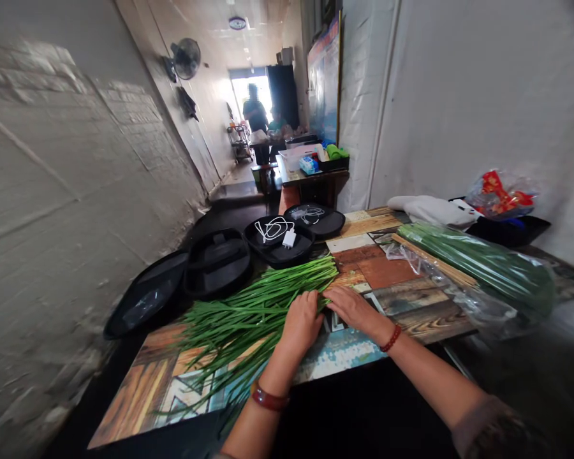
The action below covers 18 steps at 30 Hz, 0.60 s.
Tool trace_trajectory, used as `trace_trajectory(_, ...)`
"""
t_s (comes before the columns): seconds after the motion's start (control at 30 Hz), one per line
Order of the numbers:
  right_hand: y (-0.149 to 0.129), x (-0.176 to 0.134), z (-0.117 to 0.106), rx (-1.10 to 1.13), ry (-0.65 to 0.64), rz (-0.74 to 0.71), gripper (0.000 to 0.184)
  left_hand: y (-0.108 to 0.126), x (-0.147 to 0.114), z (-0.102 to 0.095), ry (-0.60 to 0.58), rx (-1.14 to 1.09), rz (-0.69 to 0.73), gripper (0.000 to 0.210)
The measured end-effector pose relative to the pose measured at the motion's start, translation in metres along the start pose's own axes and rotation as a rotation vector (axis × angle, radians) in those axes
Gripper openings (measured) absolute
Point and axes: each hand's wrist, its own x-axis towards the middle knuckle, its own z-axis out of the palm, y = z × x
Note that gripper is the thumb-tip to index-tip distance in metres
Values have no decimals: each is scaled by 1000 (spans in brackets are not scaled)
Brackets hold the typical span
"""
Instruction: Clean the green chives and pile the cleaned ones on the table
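Greens [268, 280] loose, bundle [488, 268] rightward still bagged
Half-curled, your left hand [306, 319] and right hand [351, 306] meet beside the greens; grip unclear.

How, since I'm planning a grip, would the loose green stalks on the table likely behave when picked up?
The loose green stalks would probably flop at their ends, being long and thin. Each looks light, being so slender. They may slide apart, since they lie fanned out and unbound.
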Motion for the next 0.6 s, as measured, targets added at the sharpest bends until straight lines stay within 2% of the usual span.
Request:
trace_trajectory(0.13, 2, -1, -7, -32, -6, 26, 25, -1, -23, -13, 6, 241, -14, 43)
trace_trajectory(0.3, -1, -3, -10, -93, -7, 28, 24, -3, -41, -17, 36, 330, -63, 47)
trace_trajectory(0.47, -3, -4, -10, -109, -38, 28, 28, -10, -40, -17, -51, 268, -52, 33)
trace_trajectory(0.6, -2, -5, -9, -107, -53, 15, 28, -8, -46, -31, -27, 111, 7, 46)
